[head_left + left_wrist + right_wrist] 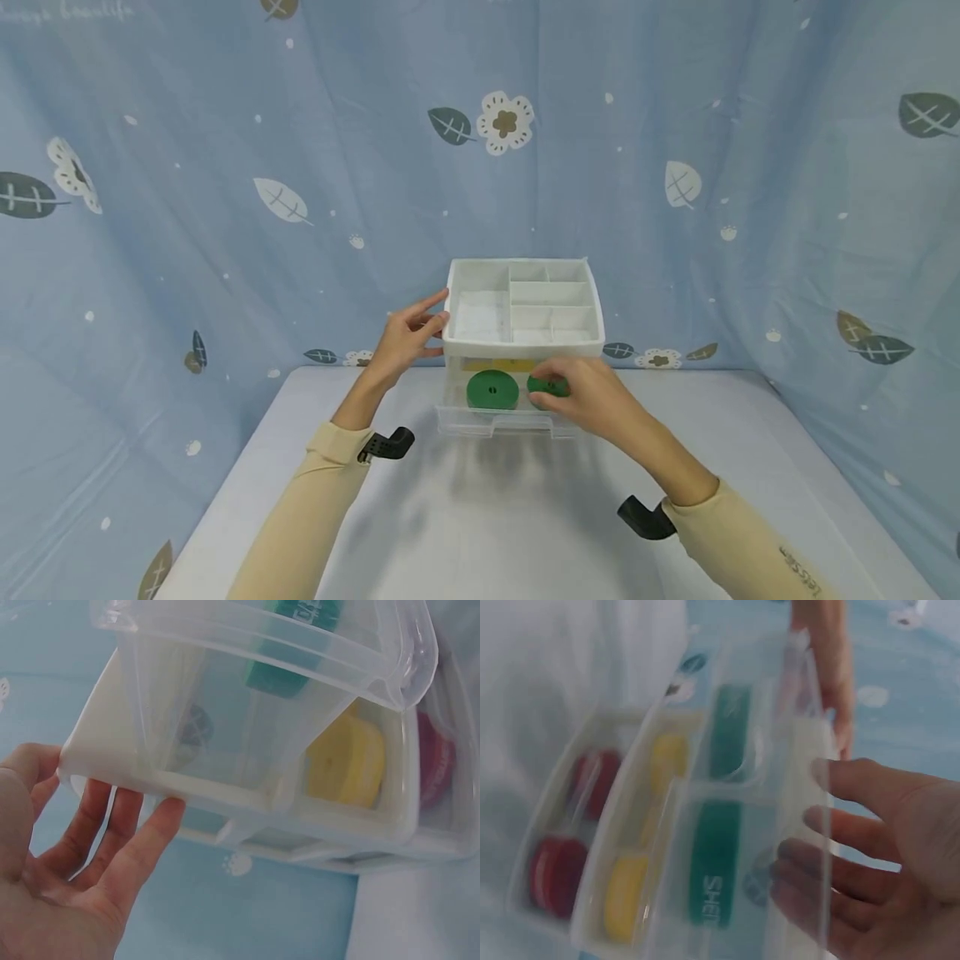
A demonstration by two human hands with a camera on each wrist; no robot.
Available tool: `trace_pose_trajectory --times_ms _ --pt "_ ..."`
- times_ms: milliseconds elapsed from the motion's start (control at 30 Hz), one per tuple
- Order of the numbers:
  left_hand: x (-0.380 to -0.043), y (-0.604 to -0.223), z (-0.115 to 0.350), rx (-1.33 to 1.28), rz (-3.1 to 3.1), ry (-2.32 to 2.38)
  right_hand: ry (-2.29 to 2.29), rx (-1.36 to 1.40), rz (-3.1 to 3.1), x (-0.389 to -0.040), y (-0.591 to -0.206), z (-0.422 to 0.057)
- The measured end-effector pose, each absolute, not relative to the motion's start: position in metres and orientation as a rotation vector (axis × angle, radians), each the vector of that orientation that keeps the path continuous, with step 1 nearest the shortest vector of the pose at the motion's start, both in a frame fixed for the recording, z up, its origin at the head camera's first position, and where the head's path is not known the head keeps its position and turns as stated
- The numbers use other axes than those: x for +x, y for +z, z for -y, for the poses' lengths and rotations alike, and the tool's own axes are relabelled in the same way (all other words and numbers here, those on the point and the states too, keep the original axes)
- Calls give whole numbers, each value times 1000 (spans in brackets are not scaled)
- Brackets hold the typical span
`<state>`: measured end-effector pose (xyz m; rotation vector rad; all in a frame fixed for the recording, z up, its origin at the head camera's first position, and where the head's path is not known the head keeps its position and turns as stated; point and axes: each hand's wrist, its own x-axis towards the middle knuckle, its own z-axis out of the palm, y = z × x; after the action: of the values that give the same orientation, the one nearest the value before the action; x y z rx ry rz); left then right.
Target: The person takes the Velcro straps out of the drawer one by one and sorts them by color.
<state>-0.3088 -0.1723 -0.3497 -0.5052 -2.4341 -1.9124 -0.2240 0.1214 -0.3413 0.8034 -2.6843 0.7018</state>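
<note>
A white drawer organizer (525, 343) with a divided top tray stands on the table. Its clear upper drawer (465, 423) is pulled out, and two green discs with small centre holes are in it: a left green disc (492, 390) and a right green disc (557, 387). My left hand (405, 342) touches the organizer's left side near the top with fairly straight fingers. Above the right disc is my right hand (588, 396), partly covering it. In the right wrist view its fingers (802, 877) look spread, apart from the lettered green disc (714, 862).
Below the pulled-out drawer, other drawers hold yellow discs (626, 896) and red discs (559, 876). A white table (480, 533) carries the organizer. Behind hangs a blue curtain (375, 125) with leaves and flowers.
</note>
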Motion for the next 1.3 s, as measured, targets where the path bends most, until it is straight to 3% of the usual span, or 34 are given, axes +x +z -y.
trace_pose_trajectory --times_ms 567,1300 --pt "-294 -333 170 -506 2431 -1901 496 764 3050 -248 -336 -113" --pt "-291 -336 163 -422 2421 -1869 414 700 3054 -250 -343 -110"
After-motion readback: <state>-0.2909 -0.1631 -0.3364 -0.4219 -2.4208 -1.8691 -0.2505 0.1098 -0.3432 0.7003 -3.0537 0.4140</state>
